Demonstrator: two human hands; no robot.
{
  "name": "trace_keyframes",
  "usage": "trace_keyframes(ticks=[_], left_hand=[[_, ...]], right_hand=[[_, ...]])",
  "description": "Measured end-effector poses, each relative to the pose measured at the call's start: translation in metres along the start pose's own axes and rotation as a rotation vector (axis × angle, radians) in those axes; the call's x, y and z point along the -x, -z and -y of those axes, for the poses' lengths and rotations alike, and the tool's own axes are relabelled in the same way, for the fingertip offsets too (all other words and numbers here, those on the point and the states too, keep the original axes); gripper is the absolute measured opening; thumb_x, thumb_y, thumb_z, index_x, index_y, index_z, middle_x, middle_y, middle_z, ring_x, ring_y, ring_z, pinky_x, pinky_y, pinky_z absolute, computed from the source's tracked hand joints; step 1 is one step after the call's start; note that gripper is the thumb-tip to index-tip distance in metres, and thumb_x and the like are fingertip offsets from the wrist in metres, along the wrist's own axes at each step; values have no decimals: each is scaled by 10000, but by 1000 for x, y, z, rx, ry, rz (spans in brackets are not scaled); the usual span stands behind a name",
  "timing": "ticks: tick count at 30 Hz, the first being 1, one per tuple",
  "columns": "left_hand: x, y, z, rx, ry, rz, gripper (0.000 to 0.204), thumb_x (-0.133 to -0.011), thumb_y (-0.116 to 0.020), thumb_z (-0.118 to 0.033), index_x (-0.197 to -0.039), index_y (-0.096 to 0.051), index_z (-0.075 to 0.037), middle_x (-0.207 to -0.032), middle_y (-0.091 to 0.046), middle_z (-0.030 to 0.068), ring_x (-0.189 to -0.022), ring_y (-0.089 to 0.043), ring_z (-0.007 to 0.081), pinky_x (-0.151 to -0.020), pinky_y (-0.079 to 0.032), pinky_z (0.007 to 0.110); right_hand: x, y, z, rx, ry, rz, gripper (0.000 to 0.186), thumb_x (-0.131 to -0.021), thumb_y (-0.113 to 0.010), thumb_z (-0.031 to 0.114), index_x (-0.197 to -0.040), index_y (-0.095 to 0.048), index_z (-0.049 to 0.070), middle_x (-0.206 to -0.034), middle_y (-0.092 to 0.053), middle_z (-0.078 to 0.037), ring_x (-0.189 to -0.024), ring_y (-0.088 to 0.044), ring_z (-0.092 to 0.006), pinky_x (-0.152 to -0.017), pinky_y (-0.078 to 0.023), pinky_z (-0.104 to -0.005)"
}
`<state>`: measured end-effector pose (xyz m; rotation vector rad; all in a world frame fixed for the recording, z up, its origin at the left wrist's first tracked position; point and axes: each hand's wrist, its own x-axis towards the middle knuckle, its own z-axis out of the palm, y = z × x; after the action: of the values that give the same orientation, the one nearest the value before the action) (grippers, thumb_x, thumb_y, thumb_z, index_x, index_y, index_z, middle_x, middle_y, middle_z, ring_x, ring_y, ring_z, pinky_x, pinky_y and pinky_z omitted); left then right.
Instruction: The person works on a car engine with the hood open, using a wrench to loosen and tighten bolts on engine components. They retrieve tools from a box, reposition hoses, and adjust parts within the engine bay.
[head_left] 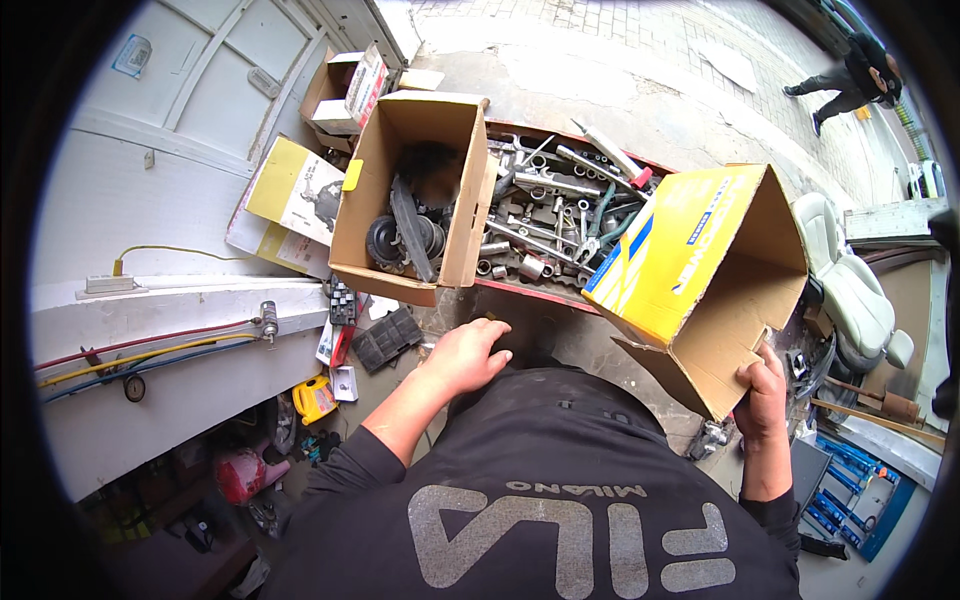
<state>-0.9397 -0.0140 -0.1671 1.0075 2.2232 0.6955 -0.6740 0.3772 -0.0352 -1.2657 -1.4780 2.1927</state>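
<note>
Paved ground [490,55] along the far side, pale and bright. White panelled wall [130,190] at left, with red, yellow and blue hoses [150,355] strung along the ledge. Far right, person in dark clothes [855,75], well apart from the work. Below that, pale seat [850,275] among clutter.

In the middle, red-rimmed tray [540,293] crowded with loose hand tools. At its right end, yellow box [680,235], tilted, with open end toward the lower right and bare brown cardboard inside. Overlapping the tray in view; cannot tell whether touching it. At the tray's left end, brown box [385,286], open toward the viewpoint, with dark parts inside. Just left of that, yellow-and-white printed box [300,195], leaning.

Lower right, blue tool case [870,525], opened. Left of the body, black moulded tray [387,340] near a yellow jug [314,399].

Right hand [764,393]: thumb and fingers closed on the near cardboard edge of the yellow box. Left hand [467,355]: open, fingers reaching rightward just below the brown box, apparently holding nothing.

Smallest: long dark bar [412,230] and round black part [383,240] inside the brown box; spanners and sockets [560,215], jumbled; round gauge [134,388] under the hoses.
</note>
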Motion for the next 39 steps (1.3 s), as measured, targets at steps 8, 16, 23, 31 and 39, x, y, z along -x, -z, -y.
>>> trace_keyframes(ticks=[8,16,23,31,39], left_hand=[[-82,-25,9,14,-39,-42,366,-992,-747,-260,-1278,-734,-31,-1200,-770,204,-1107,-750,398,-970,-607,495],[-123,-30,8,-52,-17,38,377,-969,-753,-282,-1264,-741,-48,-1204,-768,199,-1162,-736,410,-1017,-592,524],[-153,-37,-10,-117,38,73,366,-985,-735,-306,-1249,-755,-54,-1218,-780,213,-1177,-738,423,-1024,-592,542],[-168,-43,-28,-210,131,240,454,-979,-757,-362,-1340,-740,-87,-1269,-782,195,-1234,-725,404,-1057,-576,525],[-151,-48,-55,-215,77,243,483,-1000,-751,-361,-1394,-706,-84,-1336,-738,188,-1214,-726,422,-1060,-570,546]], right_hand=[[28,38,15,20,108,-180,697,-850,-528,51,-1527,-531,-111,-1400,-694,-206,-1287,-696,-335,-1176,-526,-424],[36,66,21,-60,126,-226,725,-862,-517,39,-1572,-508,-111,-1452,-680,-222,-1331,-683,-341,-1198,-513,-434],[48,79,6,-145,112,-259,713,-848,-514,23,-1545,-504,-128,-1448,-667,-229,-1332,-670,-351,-1212,-499,-439],[71,106,-6,-154,117,-305,710,-857,-511,33,-1546,-502,-135,-1454,-668,-248,-1339,-677,-370,-1213,-507,-450],[82,112,-5,-101,147,-301,711,-833,-523,35,-1525,-527,-128,-1439,-671,-235,-1314,-680,-342,-1189,-510,-423]])
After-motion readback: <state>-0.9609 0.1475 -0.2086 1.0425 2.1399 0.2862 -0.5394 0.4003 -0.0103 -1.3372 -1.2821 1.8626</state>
